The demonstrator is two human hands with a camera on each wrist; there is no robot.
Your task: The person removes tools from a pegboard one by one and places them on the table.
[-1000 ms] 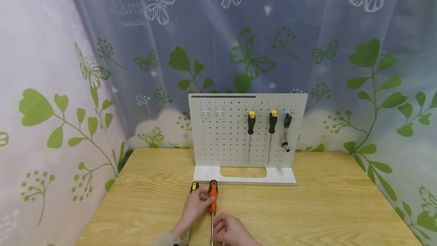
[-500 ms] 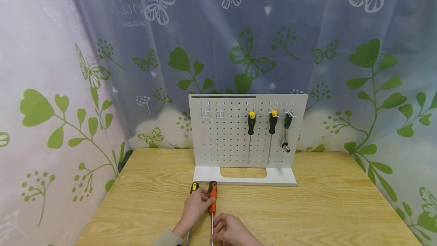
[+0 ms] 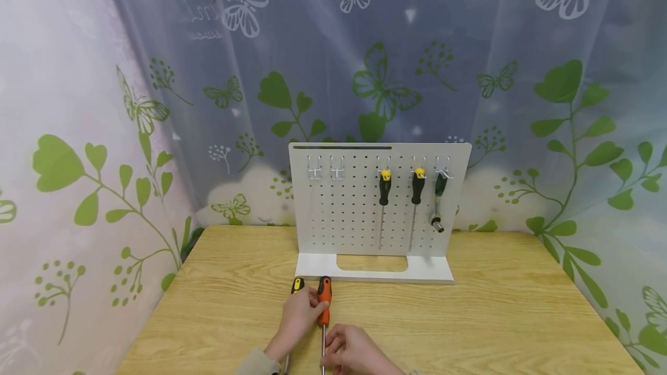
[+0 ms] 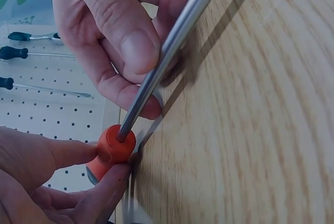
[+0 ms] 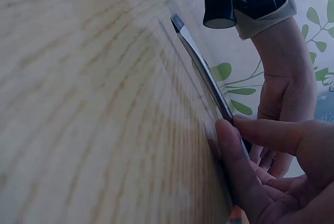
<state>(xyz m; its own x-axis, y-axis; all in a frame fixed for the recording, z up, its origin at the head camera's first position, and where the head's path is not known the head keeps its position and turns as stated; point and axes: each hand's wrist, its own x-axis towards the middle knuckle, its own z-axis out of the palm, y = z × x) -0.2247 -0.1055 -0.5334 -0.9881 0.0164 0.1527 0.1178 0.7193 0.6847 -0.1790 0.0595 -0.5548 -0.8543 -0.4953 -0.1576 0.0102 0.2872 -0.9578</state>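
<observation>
An orange-and-black flathead screwdriver (image 3: 325, 300) lies lengthwise between both hands in the head view, handle toward the pegboard. My left hand (image 3: 298, 315) pinches its orange handle (image 4: 114, 146) between thumb and fingers. Lower down the steel shaft (image 4: 172, 49), my right hand (image 3: 351, 349) pinches it between thumb and fingertips. The flat blade tip (image 5: 178, 23) points away from the handle, close over the table in the right wrist view. Partly hidden under the left hand is a second screwdriver with a yellow-and-black handle (image 3: 297, 285).
A white pegboard stand (image 3: 365, 275) is just beyond the hands. On it hang two black-and-yellow screwdrivers (image 3: 385, 190) and a dark-green-handled tool (image 3: 440, 184). Two wire hooks (image 3: 315, 169) at its upper left hold nothing. Patterned curtains (image 3: 208, 132) surround the wooden table (image 3: 500, 305).
</observation>
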